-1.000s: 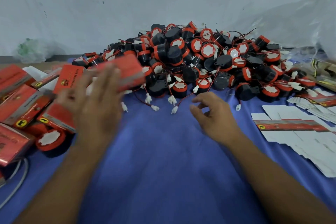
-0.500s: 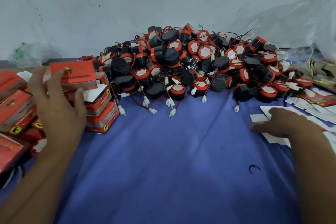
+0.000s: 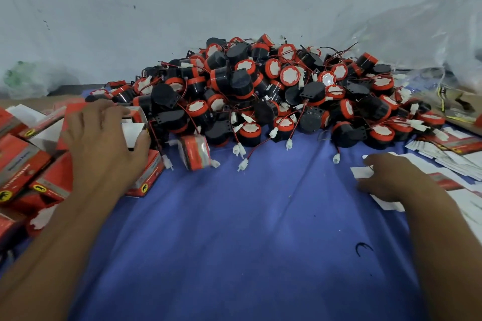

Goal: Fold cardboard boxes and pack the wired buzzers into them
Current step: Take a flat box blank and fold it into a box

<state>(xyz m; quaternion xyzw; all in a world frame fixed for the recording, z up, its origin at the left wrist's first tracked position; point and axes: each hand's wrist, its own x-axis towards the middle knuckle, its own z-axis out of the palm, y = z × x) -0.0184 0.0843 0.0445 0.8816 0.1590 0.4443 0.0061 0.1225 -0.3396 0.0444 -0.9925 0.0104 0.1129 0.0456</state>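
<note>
A big heap of black-and-red wired buzzers (image 3: 260, 91) lies at the back of the blue cloth (image 3: 247, 229). One blurred buzzer (image 3: 194, 150) sits at the heap's front left edge. Folded red boxes (image 3: 151, 174) are stacked at the left. My left hand (image 3: 104, 143) rests on top of them with fingers spread, thumb against a white box flap (image 3: 131, 131). At the right lie flat white and red box blanks (image 3: 464, 159). My right hand (image 3: 391, 177) is on them, index finger and thumb pinching the edge of a white flat blank (image 3: 361, 172).
More red boxes (image 3: 18, 164) crowd the far left edge. A clear plastic bag (image 3: 430, 34) bulges at the back right against the pale wall. A small black curled scrap (image 3: 363, 247) lies on the cloth near my right forearm.
My left hand carried a red box leftwards, set it on the stack and now rests over it. My right hand moved from the heap right to the flat blanks. A buzzer rolled off the heap's left front.
</note>
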